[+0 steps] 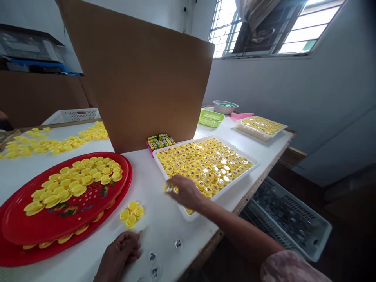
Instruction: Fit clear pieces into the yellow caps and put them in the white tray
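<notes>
My right hand (186, 192) is slightly blurred and pinches round yellow plastic pieces (169, 188) with a clear, shiny look. It is over the near left edge of a white tray (172, 203), which is full of yellow pieces under clear printed caps (205, 164). On the table, my left hand (120, 252) has its fingers curled in; whatever they hold is hidden. Just beyond it sits a small cluster of yellow pieces (132, 214). Several clear round caps with dark prints (178, 244) lie to the right of my left hand.
Yellow pieces (58, 192) cover part of stacked red trays (88, 223) at left. A tall cardboard sheet (141, 78) stands behind, with small green-yellow boxes (161, 141) at its foot. Farther right are a green basket (210, 118) and another filled tray (261, 127). A crate (293, 215) sits below the table edge.
</notes>
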Motion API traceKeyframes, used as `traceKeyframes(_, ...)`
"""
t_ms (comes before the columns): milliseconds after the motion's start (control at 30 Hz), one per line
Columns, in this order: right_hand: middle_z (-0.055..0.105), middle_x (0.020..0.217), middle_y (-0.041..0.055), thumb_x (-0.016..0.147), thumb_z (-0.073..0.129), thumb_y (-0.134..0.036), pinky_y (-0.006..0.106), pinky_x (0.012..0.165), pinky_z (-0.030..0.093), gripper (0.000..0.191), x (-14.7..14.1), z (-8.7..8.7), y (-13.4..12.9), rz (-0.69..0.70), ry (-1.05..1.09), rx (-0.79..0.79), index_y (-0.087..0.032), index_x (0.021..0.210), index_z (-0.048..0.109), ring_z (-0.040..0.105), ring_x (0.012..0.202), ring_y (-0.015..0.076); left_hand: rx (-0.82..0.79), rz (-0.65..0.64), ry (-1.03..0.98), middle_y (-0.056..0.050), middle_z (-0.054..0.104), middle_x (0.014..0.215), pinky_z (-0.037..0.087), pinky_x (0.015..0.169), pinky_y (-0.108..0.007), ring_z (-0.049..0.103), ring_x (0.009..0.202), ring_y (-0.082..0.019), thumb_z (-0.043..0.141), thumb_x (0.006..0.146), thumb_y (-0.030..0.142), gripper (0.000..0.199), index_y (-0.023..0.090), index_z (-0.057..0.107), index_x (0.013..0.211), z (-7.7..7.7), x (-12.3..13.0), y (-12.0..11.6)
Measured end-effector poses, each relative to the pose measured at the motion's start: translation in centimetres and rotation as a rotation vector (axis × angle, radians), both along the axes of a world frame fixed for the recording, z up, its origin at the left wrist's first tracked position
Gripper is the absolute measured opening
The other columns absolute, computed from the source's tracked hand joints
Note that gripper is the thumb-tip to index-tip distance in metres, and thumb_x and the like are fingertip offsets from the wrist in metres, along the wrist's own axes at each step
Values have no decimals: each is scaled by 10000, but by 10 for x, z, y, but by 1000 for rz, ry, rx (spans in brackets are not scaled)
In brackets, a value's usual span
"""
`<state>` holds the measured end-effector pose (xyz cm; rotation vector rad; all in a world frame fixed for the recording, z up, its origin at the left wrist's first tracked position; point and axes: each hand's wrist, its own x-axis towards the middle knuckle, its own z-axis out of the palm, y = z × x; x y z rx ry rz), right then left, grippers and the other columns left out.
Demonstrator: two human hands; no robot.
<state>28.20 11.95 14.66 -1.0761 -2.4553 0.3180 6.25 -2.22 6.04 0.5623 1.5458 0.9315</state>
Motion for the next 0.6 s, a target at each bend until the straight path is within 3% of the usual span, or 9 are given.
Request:
traceKeyframes(100, 623, 1016, 65, 822, 551, -273, 232, 744, 421, 267, 31, 6, 58, -351, -108, -2, -193, 1074, 594, 588, 827, 144, 23, 24, 48, -5, 618, 581, 460, 517, -230, 582, 532, -137, 729, 531, 526, 466, 151, 581, 763, -6, 2, 1)
traceKeyframes(267, 652, 950, 107, 767, 594, -252, 268, 751, 418, 276, 53, -10, 126, -450, -196, -46, -148, 1019, 639, 592, 882, 213, 36, 77, 102, 1, 606, 551, 445, 480, -217, 545, 479, -115, 712, 538, 551, 482, 151, 578, 771, -13, 6, 0)
traceKeyframes(400, 652, 1009, 112, 755, 609, -269, 263, 769, 415, 320, 48, -21, 147, -447, -235, -79, -161, 1056, 632, 581, 955, 230, 30, 76, 130, -3, 607, 561, 441, 479, -219, 550, 484, -120, 688, 560, 572, 498, 148, 579, 799, -13, 7, 0)
traceKeyframes(600, 647, 1031, 101, 756, 610, -272, 258, 754, 415, 360, 45, -18, 153, -441, -251, -70, -175, 1102, 583, 577, 958, 230, 33, 82, 127, -3, 607, 564, 437, 475, -219, 551, 483, -123, 695, 547, 568, 502, 145, 581, 792, -12, 6, 0)
